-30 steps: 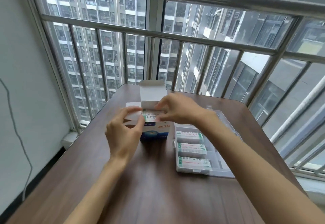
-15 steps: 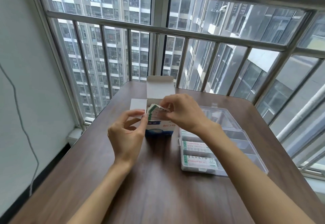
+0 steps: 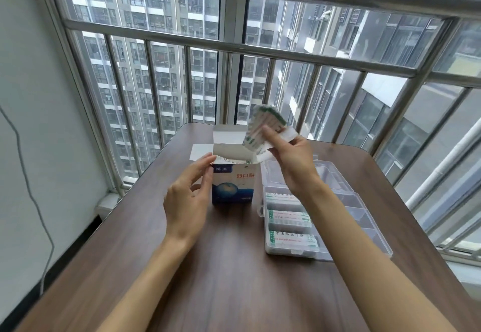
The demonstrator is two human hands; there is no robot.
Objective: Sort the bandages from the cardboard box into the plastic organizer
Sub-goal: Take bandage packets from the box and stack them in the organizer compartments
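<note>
A blue and white cardboard box (image 3: 235, 183) stands open on the table, with more bandages (image 3: 231, 160) showing inside. My right hand (image 3: 291, 157) pinches a fanned bundle of white and green bandages (image 3: 263, 128), lifted above the box's right corner. My left hand (image 3: 190, 193) sits at the box's left side, fingers straight, fingertips touching its top left edge. To the right of the box lies the clear plastic organizer (image 3: 364, 227), lid open. Three of its near left compartments hold stacked bandages (image 3: 289, 217).
The brown wooden table (image 3: 229, 279) ends at a metal window railing (image 3: 260, 53) behind the box. A white wall with a hanging cable (image 3: 31, 188) runs along the left. The organizer's right compartments hold nothing.
My right hand has pulled a bundle of bandages up out of the box and lifted it to the right. My left hand has stayed by the box's left side.
</note>
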